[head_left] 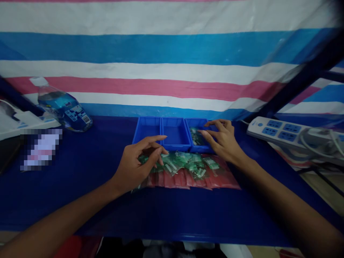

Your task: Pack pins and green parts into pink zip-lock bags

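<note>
Makeshift workshop bench (80, 179), striped tarpaulin wall (150, 50), blue bins (175, 135), plastic bags of small parts (185, 172), power strip (279, 130)

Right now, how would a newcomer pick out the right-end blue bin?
On the blue table, a row of three blue bins stands before the striped sheet. Take the right-end bin, with the right hand at its right side. Unlike its two neighbours, it shows small shiny contents inside.

No readable text; blurry bottle label (74, 114)
</note>
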The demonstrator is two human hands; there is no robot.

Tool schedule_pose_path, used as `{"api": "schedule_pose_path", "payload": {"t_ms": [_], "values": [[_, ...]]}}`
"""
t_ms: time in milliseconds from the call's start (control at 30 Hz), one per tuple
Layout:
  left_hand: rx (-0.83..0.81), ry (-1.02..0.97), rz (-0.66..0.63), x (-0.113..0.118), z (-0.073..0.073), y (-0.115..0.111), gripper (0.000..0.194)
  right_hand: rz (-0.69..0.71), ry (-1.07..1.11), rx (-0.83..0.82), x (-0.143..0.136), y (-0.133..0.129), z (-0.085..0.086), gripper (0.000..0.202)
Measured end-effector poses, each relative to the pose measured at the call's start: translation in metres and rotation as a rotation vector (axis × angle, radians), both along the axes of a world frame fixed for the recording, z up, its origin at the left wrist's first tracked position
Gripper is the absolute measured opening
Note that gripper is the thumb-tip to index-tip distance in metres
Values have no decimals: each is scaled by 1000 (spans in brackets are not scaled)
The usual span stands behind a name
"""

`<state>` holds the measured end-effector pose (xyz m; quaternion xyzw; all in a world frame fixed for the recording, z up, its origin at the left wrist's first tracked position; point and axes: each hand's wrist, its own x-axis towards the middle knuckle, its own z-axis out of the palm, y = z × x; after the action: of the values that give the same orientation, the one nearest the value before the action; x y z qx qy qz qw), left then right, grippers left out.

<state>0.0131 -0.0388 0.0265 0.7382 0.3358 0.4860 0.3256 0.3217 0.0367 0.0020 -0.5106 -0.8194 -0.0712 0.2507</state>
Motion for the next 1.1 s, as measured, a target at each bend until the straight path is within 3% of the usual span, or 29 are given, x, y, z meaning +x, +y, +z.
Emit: {"api": "schedule_pose_path", "payload": {"t_ms": [267, 467, 600, 900, 1100], "values": [[75, 98, 35, 0, 0, -1, 24, 111, -176, -78, -6, -7, 0, 42], [261, 220, 208, -7, 6, 6, 16, 182, -165, 26, -20, -20, 9, 44], [359, 319, 275, -14, 6, 18, 17, 286, -95, -1, -34, -33, 10, 39], [337, 717, 1, -19, -6, 37, 37, 352, -16, -16, -44, -38, 4, 28], [299, 782, -37, -18, -6, 34, 43, 342, -52, -7, -44, -43, 12, 28]]}}
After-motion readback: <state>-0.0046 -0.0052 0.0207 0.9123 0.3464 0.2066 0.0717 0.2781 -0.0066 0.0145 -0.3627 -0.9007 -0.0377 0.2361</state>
